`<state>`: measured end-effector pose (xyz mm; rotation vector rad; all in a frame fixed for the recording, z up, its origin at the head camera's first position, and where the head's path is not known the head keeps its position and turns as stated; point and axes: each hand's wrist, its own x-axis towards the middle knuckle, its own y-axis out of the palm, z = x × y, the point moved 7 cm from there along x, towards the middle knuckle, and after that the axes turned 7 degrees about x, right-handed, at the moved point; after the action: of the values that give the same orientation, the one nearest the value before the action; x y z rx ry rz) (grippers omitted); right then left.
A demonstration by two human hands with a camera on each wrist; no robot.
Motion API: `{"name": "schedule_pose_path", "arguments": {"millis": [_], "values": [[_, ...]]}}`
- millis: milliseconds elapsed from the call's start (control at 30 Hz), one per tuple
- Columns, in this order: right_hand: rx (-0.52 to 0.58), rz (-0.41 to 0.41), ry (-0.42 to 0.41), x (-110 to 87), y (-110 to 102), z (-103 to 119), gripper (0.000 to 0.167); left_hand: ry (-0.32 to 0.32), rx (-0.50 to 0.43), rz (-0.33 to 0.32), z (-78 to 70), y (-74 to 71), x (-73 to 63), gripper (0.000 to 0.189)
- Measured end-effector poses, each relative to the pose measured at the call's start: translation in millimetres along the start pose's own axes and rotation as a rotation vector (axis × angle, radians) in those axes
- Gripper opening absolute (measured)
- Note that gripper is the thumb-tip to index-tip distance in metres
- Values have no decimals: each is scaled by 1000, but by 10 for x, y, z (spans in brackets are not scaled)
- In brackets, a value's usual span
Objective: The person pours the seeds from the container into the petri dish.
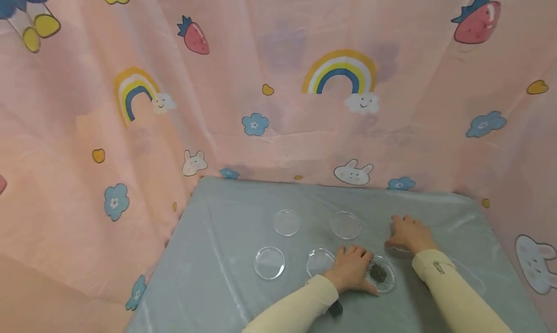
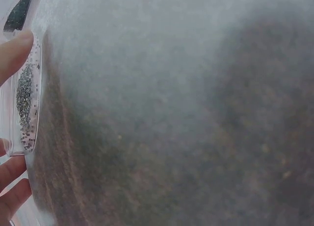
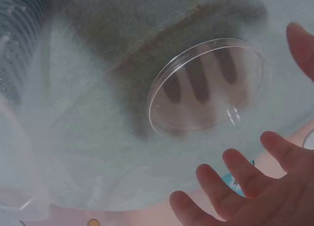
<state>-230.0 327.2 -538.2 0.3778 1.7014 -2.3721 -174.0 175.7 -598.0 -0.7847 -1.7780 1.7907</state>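
My left hand (image 1: 351,270) holds the rim of a clear petri dish (image 1: 388,285), thumb on one side and fingers on the other. A heap of dark granules (image 1: 377,273) lies in that dish; in the left wrist view the granules (image 2: 24,96) look coarse and grey-green. Farther right, my right hand (image 1: 410,234) hovers with spread fingers over another clear round dish (image 3: 206,93). In the right wrist view, the fingertips (image 3: 203,172) stand apart from this dish, and their shadows fall across it.
Several clear dishes stand on the grey cloth (image 1: 217,284), including a back left dish (image 1: 287,223), a back middle dish (image 1: 345,225), a front left dish (image 1: 269,263) and one (image 1: 319,263) beside my left hand. A dark object (image 1: 335,309) sits by my left wrist. A patterned curtain (image 1: 278,144) hangs behind.
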Motion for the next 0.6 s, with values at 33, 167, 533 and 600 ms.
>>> {"name": "schedule_pose_path", "arguments": {"millis": [33, 167, 533, 600], "values": [[-2, 10, 0, 23, 16, 6, 86, -2, 2, 4, 3, 11, 0, 92], [-32, 40, 5, 99, 63, -3, 85, 4, 0, 6, 8, 37, 10, 93], [-82, 121, 24, 234, 162, -154, 89, 6, 22, -1, 10, 21, -1, 92], [-88, 124, 18, 252, 175, -175, 88, 1, 28, 1, 11, 13, -7, 91]]}}
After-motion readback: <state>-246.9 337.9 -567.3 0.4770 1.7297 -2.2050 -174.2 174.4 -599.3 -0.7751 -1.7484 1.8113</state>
